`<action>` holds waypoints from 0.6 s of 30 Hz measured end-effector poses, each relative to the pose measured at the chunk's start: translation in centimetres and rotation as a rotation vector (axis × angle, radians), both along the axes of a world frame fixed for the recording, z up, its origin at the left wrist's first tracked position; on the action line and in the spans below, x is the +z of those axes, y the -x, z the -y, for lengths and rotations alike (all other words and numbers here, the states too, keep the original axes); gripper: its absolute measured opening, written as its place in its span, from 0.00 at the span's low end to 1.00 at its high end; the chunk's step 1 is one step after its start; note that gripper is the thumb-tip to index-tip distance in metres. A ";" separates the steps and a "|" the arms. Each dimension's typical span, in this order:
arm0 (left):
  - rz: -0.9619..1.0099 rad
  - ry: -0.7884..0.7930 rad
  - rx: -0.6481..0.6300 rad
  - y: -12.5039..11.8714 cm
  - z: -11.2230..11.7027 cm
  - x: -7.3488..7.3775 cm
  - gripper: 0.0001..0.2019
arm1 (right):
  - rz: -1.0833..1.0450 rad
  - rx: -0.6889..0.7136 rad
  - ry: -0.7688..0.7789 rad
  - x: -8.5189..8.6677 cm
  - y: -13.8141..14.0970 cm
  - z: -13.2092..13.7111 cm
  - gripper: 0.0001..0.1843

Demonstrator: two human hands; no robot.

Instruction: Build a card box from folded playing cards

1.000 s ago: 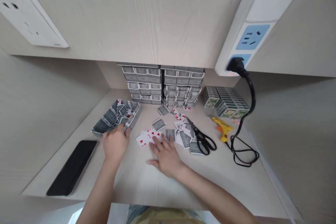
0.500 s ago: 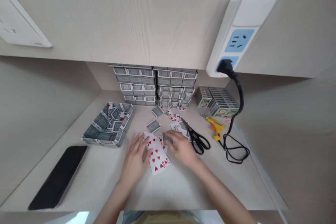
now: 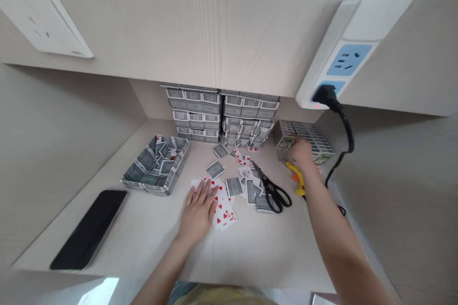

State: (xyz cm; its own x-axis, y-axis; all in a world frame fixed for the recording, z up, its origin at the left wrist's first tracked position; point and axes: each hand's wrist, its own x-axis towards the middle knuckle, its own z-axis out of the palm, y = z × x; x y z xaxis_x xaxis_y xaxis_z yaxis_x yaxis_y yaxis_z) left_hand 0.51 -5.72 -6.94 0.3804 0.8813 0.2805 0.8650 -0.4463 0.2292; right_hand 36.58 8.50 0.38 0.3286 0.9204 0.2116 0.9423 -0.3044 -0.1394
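My left hand (image 3: 196,214) lies flat with fingers spread on several overlapping playing cards (image 3: 223,212), red hearts face up. My right hand (image 3: 301,152) is at the front of the stacked card boxes (image 3: 311,136), its fingers curled; what they hold, if anything, is hidden. Beneath the right wrist is the yellow glue gun (image 3: 299,183), partly covered by the forearm. Black-handled scissors (image 3: 274,193) lie between the hands, partly over grey-backed cards (image 3: 250,190).
An open tray built of folded cards (image 3: 168,186) stands at the left, loose cards inside. Behind are tall stacks of similar card-built pieces (image 3: 195,105). A black phone (image 3: 89,231) lies front left. A power strip (image 3: 339,52) hangs above right, its black cord (image 3: 347,128) running down.
My right hand has left the cards in the middle and moved right and back to the card boxes. My left hand stays on the heart cards. The view has shifted slightly.
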 end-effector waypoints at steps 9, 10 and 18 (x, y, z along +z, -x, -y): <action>0.434 0.061 0.169 0.8 -0.2 -0.5 0.21 | 0.085 0.004 0.106 0.5 -0.1 -2.3 0.23; 0.446 0.059 0.181 0.8 -0.2 -0.5 0.20 | 0.093 0.001 0.115 0.6 0.0 -2.3 0.22; 0.306 0.045 0.142 0.7 -0.2 -0.2 0.30 | 0.146 -0.032 0.147 0.5 0.3 -2.4 0.19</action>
State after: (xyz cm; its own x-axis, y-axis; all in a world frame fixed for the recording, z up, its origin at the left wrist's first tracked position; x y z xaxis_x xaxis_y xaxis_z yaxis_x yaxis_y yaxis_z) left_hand -0.18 -5.49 -7.17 0.1569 0.9334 0.3227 0.8058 -0.3099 0.5045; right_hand 36.29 10.88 0.89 0.3341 0.9345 0.1230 0.9387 -0.3417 0.0457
